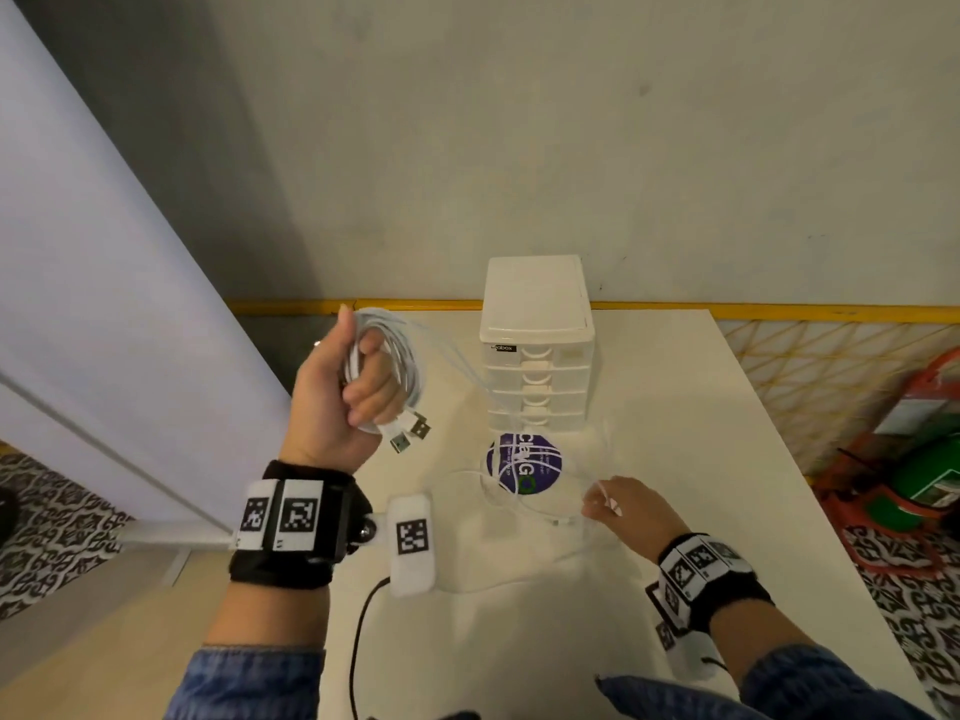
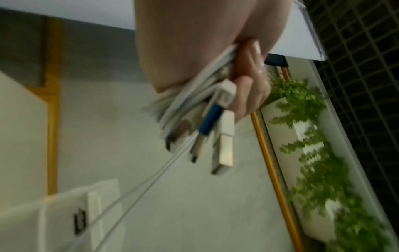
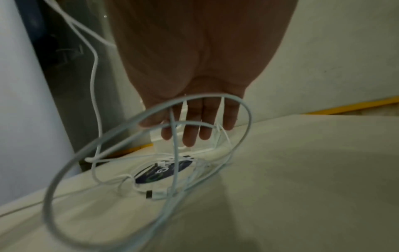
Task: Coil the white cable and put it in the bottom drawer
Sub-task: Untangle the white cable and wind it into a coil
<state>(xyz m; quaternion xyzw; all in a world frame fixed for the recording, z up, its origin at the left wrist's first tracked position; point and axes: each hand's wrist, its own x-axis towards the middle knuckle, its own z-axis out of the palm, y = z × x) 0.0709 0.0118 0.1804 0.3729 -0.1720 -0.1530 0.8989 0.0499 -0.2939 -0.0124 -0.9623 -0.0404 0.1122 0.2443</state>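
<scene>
While your left hand (image 1: 345, 402) grips the coiled white cable (image 1: 402, 366) above the white table's (image 1: 675, 459) left edge and your right hand (image 1: 626, 511) pinches a loose strand, slack could snag the white plastic drawer unit (image 1: 537, 356).

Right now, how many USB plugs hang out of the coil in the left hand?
2 in the head view: two USB plugs side by side below the left hand, which grips the white cable. The blurred wrist view hints at more.
</scene>
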